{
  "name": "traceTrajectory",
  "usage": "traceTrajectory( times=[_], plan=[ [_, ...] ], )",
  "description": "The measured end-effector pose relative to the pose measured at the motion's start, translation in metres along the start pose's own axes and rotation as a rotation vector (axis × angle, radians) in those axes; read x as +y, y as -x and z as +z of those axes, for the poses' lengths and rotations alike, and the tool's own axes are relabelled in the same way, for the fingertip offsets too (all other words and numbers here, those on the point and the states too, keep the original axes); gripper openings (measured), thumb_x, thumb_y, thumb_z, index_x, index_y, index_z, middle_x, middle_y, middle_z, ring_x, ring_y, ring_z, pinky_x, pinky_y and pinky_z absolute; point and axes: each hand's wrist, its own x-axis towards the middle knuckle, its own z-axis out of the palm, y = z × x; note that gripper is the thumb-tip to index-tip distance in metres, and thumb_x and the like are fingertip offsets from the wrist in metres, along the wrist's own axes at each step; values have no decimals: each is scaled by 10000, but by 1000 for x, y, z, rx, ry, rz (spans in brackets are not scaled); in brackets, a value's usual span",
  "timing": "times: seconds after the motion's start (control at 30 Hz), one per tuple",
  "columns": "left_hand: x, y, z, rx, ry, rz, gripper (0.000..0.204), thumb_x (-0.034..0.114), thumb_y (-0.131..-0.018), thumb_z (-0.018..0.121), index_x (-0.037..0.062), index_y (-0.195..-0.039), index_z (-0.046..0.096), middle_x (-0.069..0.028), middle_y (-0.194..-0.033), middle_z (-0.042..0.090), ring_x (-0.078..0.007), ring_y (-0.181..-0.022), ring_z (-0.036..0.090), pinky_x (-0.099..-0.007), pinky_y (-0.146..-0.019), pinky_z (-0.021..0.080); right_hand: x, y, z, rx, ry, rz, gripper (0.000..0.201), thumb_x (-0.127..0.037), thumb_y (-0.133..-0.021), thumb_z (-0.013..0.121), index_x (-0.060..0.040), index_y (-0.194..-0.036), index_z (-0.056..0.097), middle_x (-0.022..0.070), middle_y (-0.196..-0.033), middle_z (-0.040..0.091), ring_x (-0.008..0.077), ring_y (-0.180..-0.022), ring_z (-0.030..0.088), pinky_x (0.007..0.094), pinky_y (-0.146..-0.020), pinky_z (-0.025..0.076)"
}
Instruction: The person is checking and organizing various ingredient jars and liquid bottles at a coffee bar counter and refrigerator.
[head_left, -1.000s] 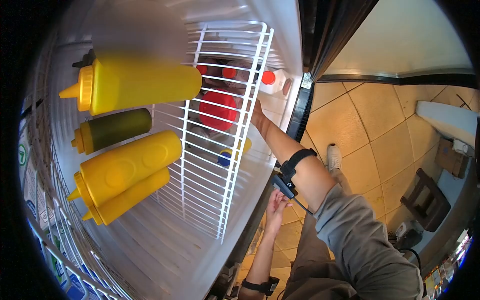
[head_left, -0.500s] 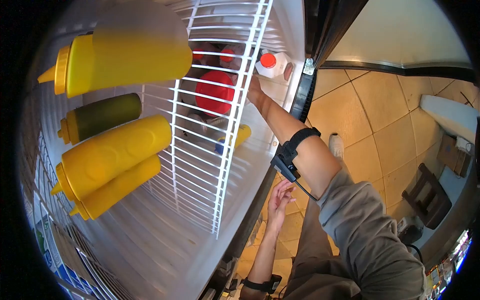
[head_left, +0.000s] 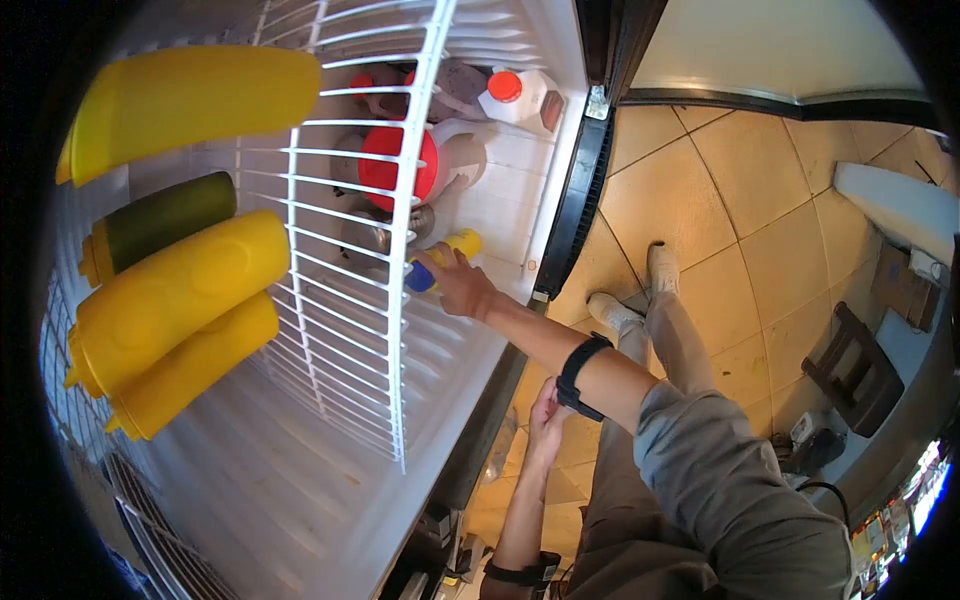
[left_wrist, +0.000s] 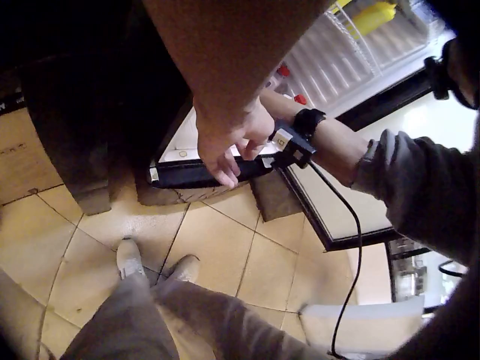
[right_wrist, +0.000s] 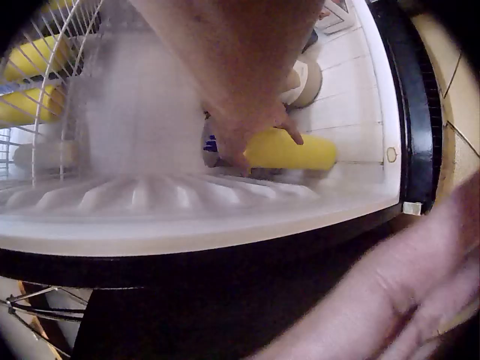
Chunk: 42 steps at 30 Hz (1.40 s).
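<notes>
In the head view my right hand (head_left: 462, 284) lies over a yellow bottle (head_left: 463, 242) with a blue cap (head_left: 418, 277), low inside the fridge. The right wrist view has the fingers of that hand (right_wrist: 251, 127) curled over the bottle (right_wrist: 300, 152), which lies on its side; its cap end is partly hidden. Outside the fridge, my left hand (head_left: 546, 420) hangs beside my right forearm, holding nothing. Its fingers droop loosely in the left wrist view (left_wrist: 229, 142).
A white wire shelf (head_left: 400, 235) stands between my right hand and several squeeze bottles (head_left: 190, 290). Behind the bottle are a red-lidded container (head_left: 385, 168) and a jug with a red cap (head_left: 530, 103). The fridge's black edge (head_left: 578, 200) borders the tiled floor (head_left: 690, 220).
My right hand has moved from behind the red-lidded container down to the yellow bottle and taken hold of it. The view has shifted, so the shelf and squeeze bottles appear farther left.
</notes>
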Motion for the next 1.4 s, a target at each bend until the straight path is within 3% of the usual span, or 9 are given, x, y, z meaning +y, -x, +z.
traceTrajectory(
  times=[0.27,0.37,0.5,0.57,0.8,0.87,1.1,1.2,1.4],
  plan=[
    [-19,8,-13,4,114,9,429,23,-899,531,33,-1327,499,-48,-1202,596,-138,-1059,571,-292,-961,445,14,-25,12,-28,44,-16,714,14,-717,679,-164,-1357,418,165,-1250,488,471,-1061,559,492,-792,562],
    [-31,11,-18,44,136,-29,423,16,-896,528,33,-1318,504,-48,-1199,595,-143,-1070,567,-292,-943,457,25,-33,30,94,72,-152,717,2,-697,702,-109,-1350,429,202,-1234,491,416,-1069,573,493,-935,484],
    [-47,13,-24,75,70,-77,434,17,-898,534,32,-1330,498,-47,-1221,588,-148,-1103,553,-299,-971,433,16,-36,27,40,7,-119,726,-15,-696,716,-82,-1357,422,222,-1228,505,400,-1122,551,492,-1015,422],
    [-67,11,-38,101,43,-176,426,29,-906,544,28,-1330,498,-44,-1240,583,-154,-1135,539,-301,-1007,397,17,-44,39,62,-68,-184,742,-97,-737,732,-78,-1390,379,276,-1274,496,422,-1205,518,581,-1081,344],
    [-84,9,-68,110,252,-306,412,87,-924,582,28,-1324,504,-59,-1285,573,-156,-1190,521,-305,-1035,364,10,-72,68,94,41,-140,690,-117,-776,704,-120,-1392,392,289,-1294,467,440,-1200,517,557,-1076,363],
    [-47,18,-53,127,25,-232,410,101,-925,589,23,-1319,505,-60,-1282,577,-157,-1197,522,-307,-1042,357,5,-71,65,70,4,-103,673,-123,-791,678,-69,-1386,367,296,-1280,489,430,-1254,460,527,-1096,341],
    [-46,12,-53,132,242,-206,388,67,-913,560,18,-1295,516,-46,-1233,601,-144,-1157,542,-289,-998,395,-1,-60,49,23,-34,-25,681,-71,-793,661,-71,-1397,348,289,-1312,437,474,-1175,509,489,-1011,456],
    [-23,16,-38,152,-29,-87,410,0,-894,536,17,-1302,507,-45,-1218,599,-138,-1149,545,-277,-982,411,-3,-48,34,115,99,-3,681,-42,-787,650,-94,-1400,359,258,-1271,451,498,-1146,510,484,-955,498],
    [-4,21,-7,63,-46,120,351,-26,-952,483,11,-1300,507,-64,-1199,615,-143,-1101,585,-293,-895,488,34,-14,-25,215,-80,-34,348,28,-814,559,-58,-1151,568,201,-1058,555,379,-1028,577,451,-864,495]
  ],
)
